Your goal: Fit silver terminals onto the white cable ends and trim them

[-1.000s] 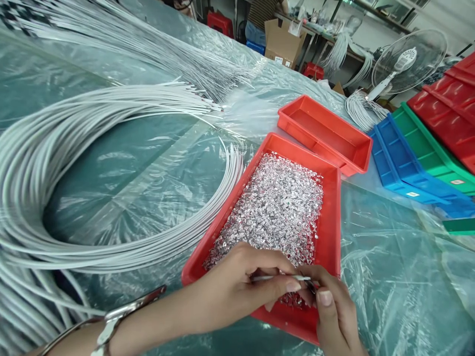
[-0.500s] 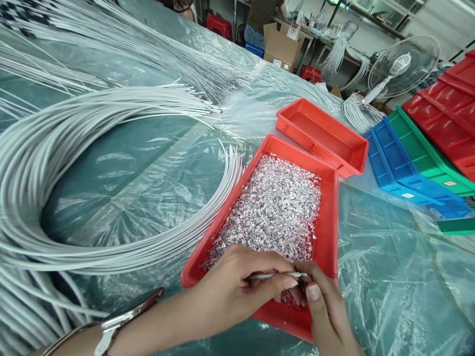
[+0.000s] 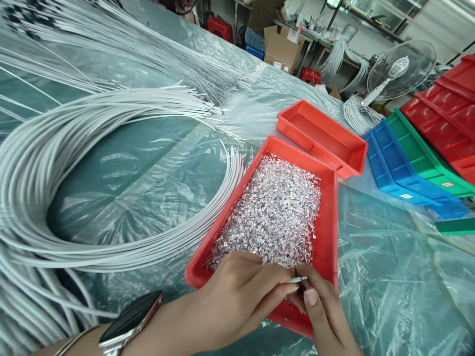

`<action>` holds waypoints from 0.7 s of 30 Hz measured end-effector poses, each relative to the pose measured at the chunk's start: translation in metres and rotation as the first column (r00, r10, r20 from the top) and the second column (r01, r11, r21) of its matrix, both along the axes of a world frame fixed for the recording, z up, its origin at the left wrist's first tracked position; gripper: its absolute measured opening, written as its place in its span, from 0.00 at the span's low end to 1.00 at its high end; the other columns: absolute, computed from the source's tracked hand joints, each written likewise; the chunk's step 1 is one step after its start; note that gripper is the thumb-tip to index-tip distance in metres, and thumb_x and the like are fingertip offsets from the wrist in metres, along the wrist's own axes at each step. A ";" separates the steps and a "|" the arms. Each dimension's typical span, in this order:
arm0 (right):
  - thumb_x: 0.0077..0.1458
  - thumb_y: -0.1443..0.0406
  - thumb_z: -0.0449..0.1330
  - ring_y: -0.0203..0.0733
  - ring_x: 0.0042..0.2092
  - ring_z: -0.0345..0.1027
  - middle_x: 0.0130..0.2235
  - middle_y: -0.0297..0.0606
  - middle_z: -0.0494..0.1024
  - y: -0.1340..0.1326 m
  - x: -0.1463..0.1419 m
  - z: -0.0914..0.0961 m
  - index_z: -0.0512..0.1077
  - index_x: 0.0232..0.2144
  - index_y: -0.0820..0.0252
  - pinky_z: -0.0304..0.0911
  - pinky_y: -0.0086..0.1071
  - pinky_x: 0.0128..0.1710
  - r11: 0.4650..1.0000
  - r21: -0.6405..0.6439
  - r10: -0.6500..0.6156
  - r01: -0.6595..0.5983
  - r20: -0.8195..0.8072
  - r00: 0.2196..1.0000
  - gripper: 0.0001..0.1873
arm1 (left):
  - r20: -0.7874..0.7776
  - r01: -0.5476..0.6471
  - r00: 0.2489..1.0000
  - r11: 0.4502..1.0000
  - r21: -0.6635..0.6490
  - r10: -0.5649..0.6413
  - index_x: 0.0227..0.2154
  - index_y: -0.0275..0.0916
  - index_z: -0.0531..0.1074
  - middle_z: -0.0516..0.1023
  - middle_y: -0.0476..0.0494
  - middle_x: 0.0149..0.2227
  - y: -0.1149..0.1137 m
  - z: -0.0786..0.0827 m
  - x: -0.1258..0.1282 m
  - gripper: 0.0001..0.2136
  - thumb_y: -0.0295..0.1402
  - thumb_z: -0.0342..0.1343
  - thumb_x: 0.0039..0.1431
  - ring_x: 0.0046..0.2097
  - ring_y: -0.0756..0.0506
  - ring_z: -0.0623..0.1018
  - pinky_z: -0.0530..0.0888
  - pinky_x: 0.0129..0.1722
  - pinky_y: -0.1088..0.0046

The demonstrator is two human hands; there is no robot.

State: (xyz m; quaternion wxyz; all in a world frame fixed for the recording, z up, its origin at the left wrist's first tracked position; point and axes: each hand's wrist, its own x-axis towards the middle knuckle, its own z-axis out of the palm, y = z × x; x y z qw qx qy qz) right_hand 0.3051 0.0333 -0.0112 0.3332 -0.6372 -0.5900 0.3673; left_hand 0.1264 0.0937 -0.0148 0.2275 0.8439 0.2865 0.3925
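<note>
My left hand pinches a white cable between thumb and fingertips, its short tip pointing right. At that tip, my right hand is closed, thumb against fingers, around something dark and small that is mostly hidden. Both hands are over the near end of a red tray. Many tiny shiny silver pieces cover the tray's floor; each is too small to name. A watch sits on my left wrist.
Left lies a big coil of white cables, with straight cable bundles behind. Another red tray touches the first one's far end. Blue bins, green bins and red bins stand right. A fan and a person are farther back.
My left hand has turned slightly and its fingers have slid towards the cable's tip, so less cable shows. My right hand stays nearly in place.
</note>
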 end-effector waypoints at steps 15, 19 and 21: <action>0.64 0.51 0.49 0.34 0.23 0.47 0.22 0.28 0.55 0.015 0.008 0.007 0.69 0.31 0.57 0.48 0.29 0.23 0.959 -0.151 0.185 -0.239 -0.302 0.935 0.19 | -0.079 -0.004 0.996 0.891 0.454 0.045 0.37 0.28 0.68 0.81 0.39 0.27 0.000 -0.007 0.005 0.13 0.19 0.37 0.65 0.24 0.48 0.77 0.72 0.22 0.70; 0.64 0.52 0.50 0.36 0.29 0.60 0.27 0.31 0.65 0.006 0.010 -0.003 0.72 0.42 0.53 0.59 0.28 0.32 0.966 -0.180 0.129 -0.184 -0.278 0.952 0.16 | -0.031 -0.030 0.998 0.903 0.429 0.048 0.37 0.26 0.67 0.81 0.39 0.26 -0.002 -0.011 0.005 0.08 0.20 0.43 0.65 0.24 0.48 0.77 0.71 0.22 0.70; 0.63 0.50 0.50 0.39 0.34 0.65 0.31 0.34 0.70 0.002 0.008 -0.004 0.72 0.46 0.52 0.62 0.30 0.38 0.971 -0.211 0.060 -0.111 -0.235 0.970 0.19 | 0.007 -0.062 0.998 0.928 0.367 0.064 0.39 0.27 0.66 0.81 0.41 0.27 -0.004 -0.014 0.006 0.06 0.21 0.44 0.65 0.24 0.49 0.77 0.71 0.23 0.71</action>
